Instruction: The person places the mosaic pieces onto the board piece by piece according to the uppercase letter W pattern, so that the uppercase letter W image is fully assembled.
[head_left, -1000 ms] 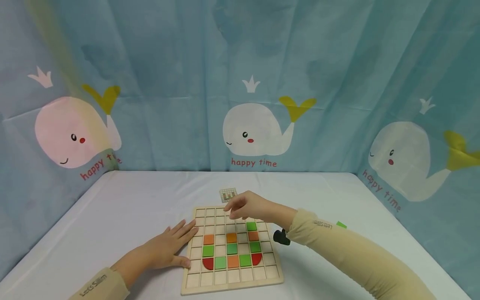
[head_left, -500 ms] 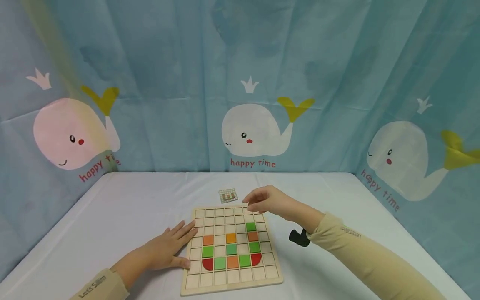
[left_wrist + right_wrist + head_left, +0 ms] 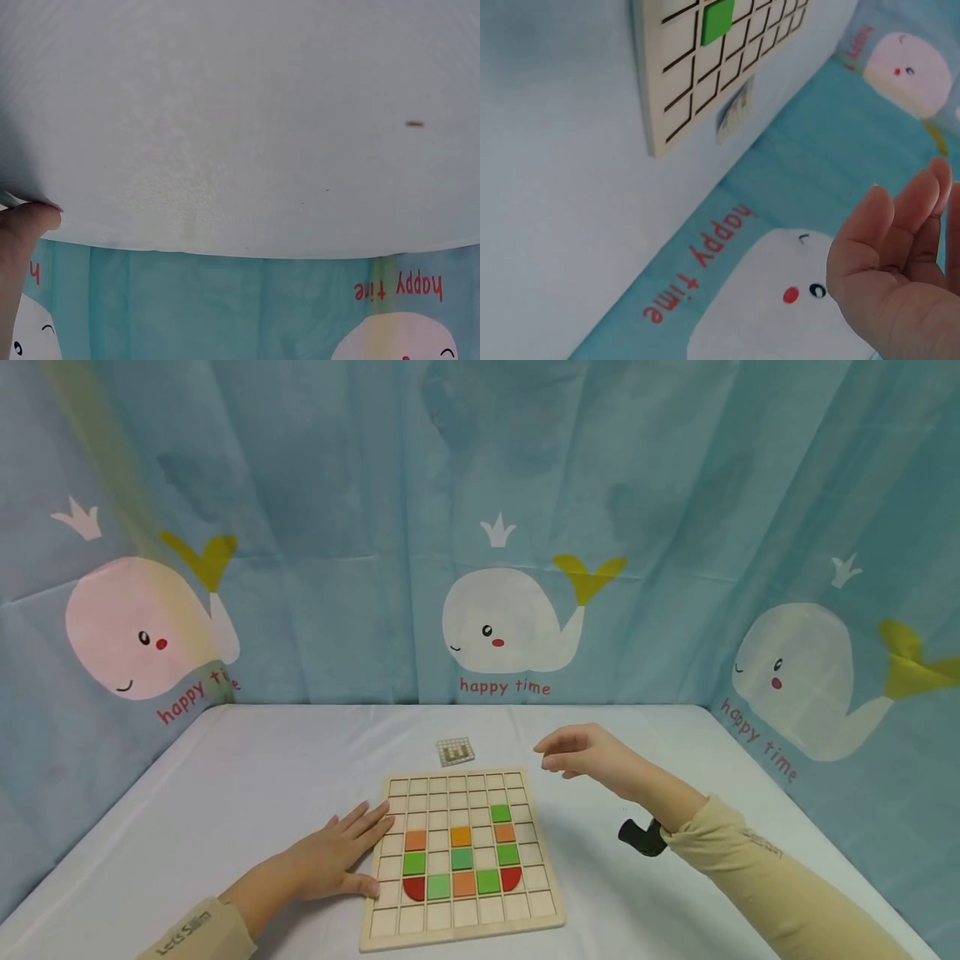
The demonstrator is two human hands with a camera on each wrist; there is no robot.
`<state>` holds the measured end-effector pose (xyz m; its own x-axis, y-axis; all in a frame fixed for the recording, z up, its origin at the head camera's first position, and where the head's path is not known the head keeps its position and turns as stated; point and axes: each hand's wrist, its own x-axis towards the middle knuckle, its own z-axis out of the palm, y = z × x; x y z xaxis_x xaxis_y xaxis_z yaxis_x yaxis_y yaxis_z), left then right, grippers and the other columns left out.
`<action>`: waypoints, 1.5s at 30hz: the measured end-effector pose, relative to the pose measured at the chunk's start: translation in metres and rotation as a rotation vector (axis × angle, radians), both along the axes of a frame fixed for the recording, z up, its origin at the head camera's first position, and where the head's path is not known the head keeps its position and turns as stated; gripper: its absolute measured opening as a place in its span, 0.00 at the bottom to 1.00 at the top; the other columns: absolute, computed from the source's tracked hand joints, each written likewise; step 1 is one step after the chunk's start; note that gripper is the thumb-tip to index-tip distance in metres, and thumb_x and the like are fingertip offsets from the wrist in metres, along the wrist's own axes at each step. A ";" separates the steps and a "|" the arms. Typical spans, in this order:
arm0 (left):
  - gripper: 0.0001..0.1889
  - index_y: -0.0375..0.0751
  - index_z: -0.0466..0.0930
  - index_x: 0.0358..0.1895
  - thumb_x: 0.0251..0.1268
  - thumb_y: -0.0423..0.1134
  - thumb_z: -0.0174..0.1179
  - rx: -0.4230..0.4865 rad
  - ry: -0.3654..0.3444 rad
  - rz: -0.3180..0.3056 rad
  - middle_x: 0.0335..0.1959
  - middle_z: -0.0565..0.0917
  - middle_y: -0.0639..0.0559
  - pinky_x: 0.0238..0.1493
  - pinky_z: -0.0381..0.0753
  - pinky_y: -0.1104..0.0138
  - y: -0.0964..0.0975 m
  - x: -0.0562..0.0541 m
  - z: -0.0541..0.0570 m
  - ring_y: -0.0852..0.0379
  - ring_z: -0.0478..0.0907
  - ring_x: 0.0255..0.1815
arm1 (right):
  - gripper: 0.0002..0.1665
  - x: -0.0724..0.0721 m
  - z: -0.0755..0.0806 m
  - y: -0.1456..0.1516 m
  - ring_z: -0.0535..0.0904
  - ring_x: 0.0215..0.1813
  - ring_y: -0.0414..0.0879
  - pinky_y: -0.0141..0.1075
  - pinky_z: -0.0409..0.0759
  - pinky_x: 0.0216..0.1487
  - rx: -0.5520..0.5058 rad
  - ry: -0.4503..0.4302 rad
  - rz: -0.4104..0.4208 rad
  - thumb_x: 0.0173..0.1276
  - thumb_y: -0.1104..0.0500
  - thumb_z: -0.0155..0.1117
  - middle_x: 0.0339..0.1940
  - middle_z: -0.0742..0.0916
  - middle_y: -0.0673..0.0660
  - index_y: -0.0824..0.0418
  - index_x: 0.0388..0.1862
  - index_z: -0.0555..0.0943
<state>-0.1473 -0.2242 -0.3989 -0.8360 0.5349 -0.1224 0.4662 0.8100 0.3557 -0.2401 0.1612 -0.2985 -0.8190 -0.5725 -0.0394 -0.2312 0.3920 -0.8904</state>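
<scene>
A wooden grid board (image 3: 390, 920) lies on the white table, with a green tile (image 3: 500, 813), an orange tile (image 3: 461, 836), a dark red rounded tile (image 3: 415, 888) and several other coloured tiles set in its cells. My left hand (image 3: 330, 853) rests flat at the board's left edge, fingers straight and spread over the rim. To the right of the board's far corner, my right hand (image 3: 588, 752) hangs above the table. Its fingers are loosely bent, and the right wrist view shows nothing between fingers (image 3: 862, 225) and palm.
A small pattern card (image 3: 455, 751) with a printed grid lies just beyond the board's far edge. Blue curtains (image 3: 337, 610) with whale prints stand along the table's back and sides. A black wrist camera (image 3: 642, 837) sticks out below my right wrist.
My right hand has moved right, from over the board's far part to beyond its right corner. The left hand stays put. A green tile seen earlier beside the right sleeve is out of sight.
</scene>
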 end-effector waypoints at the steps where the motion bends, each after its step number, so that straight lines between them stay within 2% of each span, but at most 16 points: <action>1: 0.52 0.33 0.54 0.75 0.58 0.69 0.55 -0.001 -0.001 0.001 0.77 0.51 0.36 0.63 0.52 0.32 0.000 0.000 0.000 0.30 0.45 0.75 | 0.17 0.000 0.000 0.003 0.79 0.49 0.50 0.46 0.77 0.52 0.006 -0.001 -0.012 0.69 0.59 0.64 0.48 0.84 0.56 0.67 0.53 0.81; 6: 0.52 0.34 0.54 0.76 0.58 0.69 0.55 0.000 -0.006 0.003 0.77 0.51 0.37 0.63 0.51 0.32 -0.001 -0.001 -0.002 0.30 0.45 0.75 | 0.19 -0.002 -0.001 0.022 0.79 0.52 0.54 0.45 0.77 0.53 0.016 -0.002 -0.052 0.69 0.57 0.64 0.50 0.84 0.56 0.67 0.54 0.80; 13: 0.52 0.35 0.54 0.76 0.58 0.69 0.55 -0.004 -0.005 0.001 0.77 0.51 0.37 0.63 0.52 0.32 -0.001 -0.003 -0.004 0.30 0.45 0.75 | 0.23 -0.006 -0.002 0.049 0.80 0.52 0.50 0.45 0.77 0.54 0.034 0.014 -0.098 0.70 0.54 0.64 0.52 0.84 0.59 0.69 0.57 0.78; 22: 0.51 0.34 0.54 0.76 0.58 0.69 0.55 0.002 0.001 -0.004 0.77 0.51 0.37 0.63 0.52 0.32 -0.001 -0.003 -0.004 0.30 0.45 0.75 | 0.24 -0.003 0.002 0.079 0.77 0.53 0.52 0.43 0.77 0.53 0.044 0.038 -0.144 0.71 0.55 0.63 0.53 0.81 0.61 0.70 0.59 0.76; 31: 0.51 0.34 0.54 0.75 0.59 0.68 0.56 0.011 0.001 -0.010 0.77 0.51 0.36 0.63 0.52 0.32 -0.001 -0.001 -0.002 0.30 0.45 0.74 | 0.24 -0.005 -0.001 0.106 0.77 0.54 0.53 0.42 0.77 0.54 0.068 0.066 -0.165 0.72 0.56 0.61 0.54 0.81 0.60 0.70 0.59 0.75; 39: 0.51 0.34 0.54 0.75 0.58 0.68 0.56 0.010 0.000 -0.004 0.77 0.51 0.37 0.63 0.52 0.32 -0.001 -0.001 -0.002 0.30 0.45 0.75 | 0.26 -0.009 -0.007 0.129 0.75 0.57 0.57 0.45 0.76 0.54 0.090 0.075 -0.154 0.73 0.56 0.59 0.62 0.75 0.68 0.72 0.62 0.72; 42: 0.51 0.35 0.54 0.76 0.58 0.68 0.55 0.009 -0.001 -0.004 0.77 0.51 0.37 0.63 0.52 0.32 -0.001 -0.001 -0.002 0.30 0.45 0.75 | 0.27 -0.011 -0.011 0.139 0.75 0.58 0.53 0.45 0.76 0.54 0.097 0.072 -0.152 0.73 0.57 0.59 0.65 0.73 0.70 0.72 0.63 0.71; 45: 0.51 0.35 0.54 0.76 0.59 0.68 0.55 0.005 0.002 -0.009 0.77 0.51 0.37 0.63 0.52 0.32 -0.001 -0.001 -0.003 0.30 0.45 0.75 | 0.27 -0.013 -0.016 0.148 0.76 0.56 0.44 0.44 0.77 0.54 0.097 0.082 -0.145 0.73 0.57 0.59 0.64 0.73 0.71 0.73 0.64 0.71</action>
<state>-0.1485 -0.2252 -0.4015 -0.8316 0.5428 -0.1179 0.4739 0.8040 0.3592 -0.2534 0.3097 -0.3148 -0.8952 -0.4452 -0.0181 -0.2366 0.5094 -0.8274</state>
